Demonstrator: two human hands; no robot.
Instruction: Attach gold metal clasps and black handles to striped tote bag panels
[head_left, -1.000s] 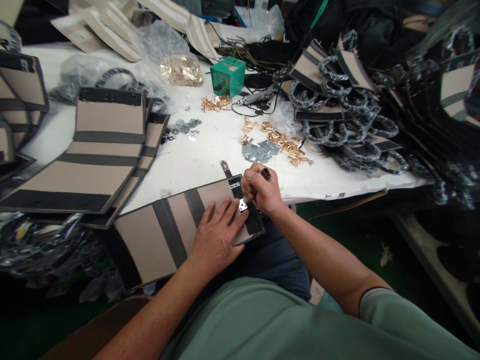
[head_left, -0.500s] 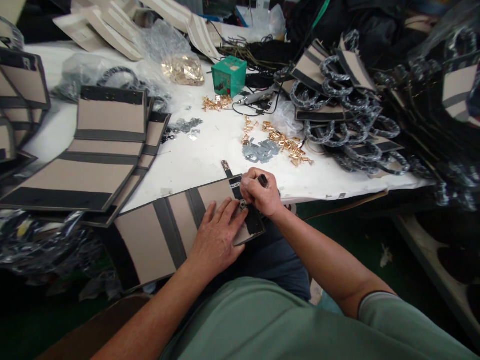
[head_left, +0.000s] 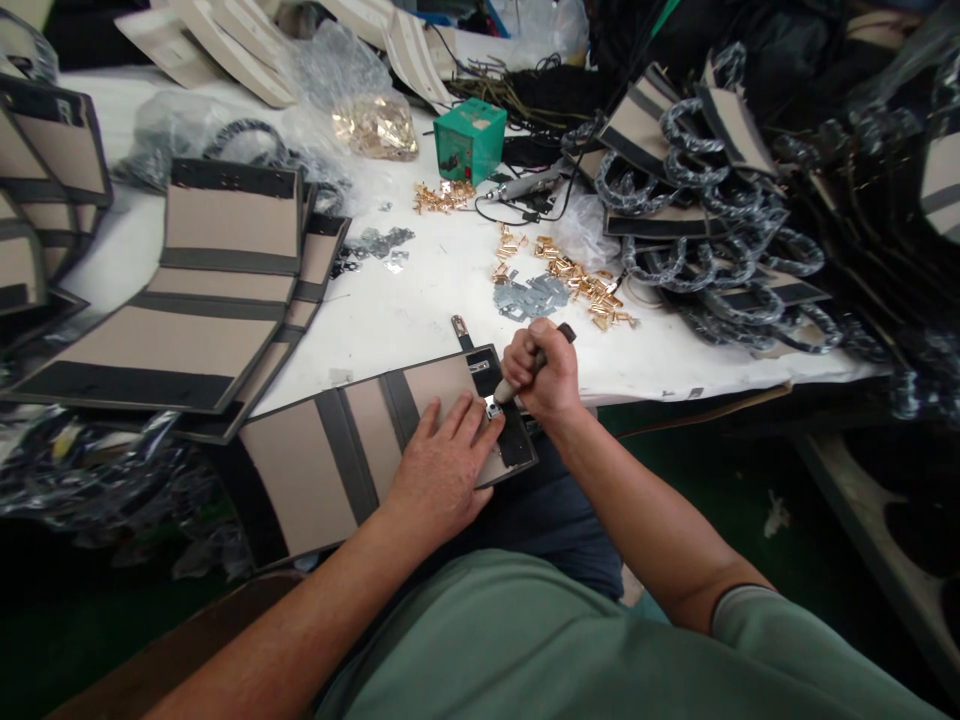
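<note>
A long beige panel with dark bands and edging [head_left: 296, 480] lies slanted at the table's front edge, partly over my lap. My left hand [head_left: 442, 465] rests flat on it, fingers stretched, fingertips beside a small shiny metal plate [head_left: 493, 408]. My right hand [head_left: 546, 370] is closed around a short hand tool [head_left: 507, 391] with a pale tapered tip and a dark upper end. Its tip is at the metal plate; whether it touches is hard to tell. Another slotted metal piece [head_left: 478, 366] sits on the dark strip above. A strap with a metal end [head_left: 460, 327] sticks out past the panel.
Grey metal plates [head_left: 531, 296] and gold-coloured fittings [head_left: 581, 275] lie on the white table [head_left: 405, 310]. Behind them stand a green box [head_left: 470, 140] and a corded tool [head_left: 529, 184]. Similar panels [head_left: 180, 335] are stacked left; panels with wrapped handles [head_left: 690, 220] are piled right.
My right hand has shifted slightly right and turned, so the tool leans and its pale tip now shows at the plate. My left hand stays on the panel. The camera view has shifted a little.
</note>
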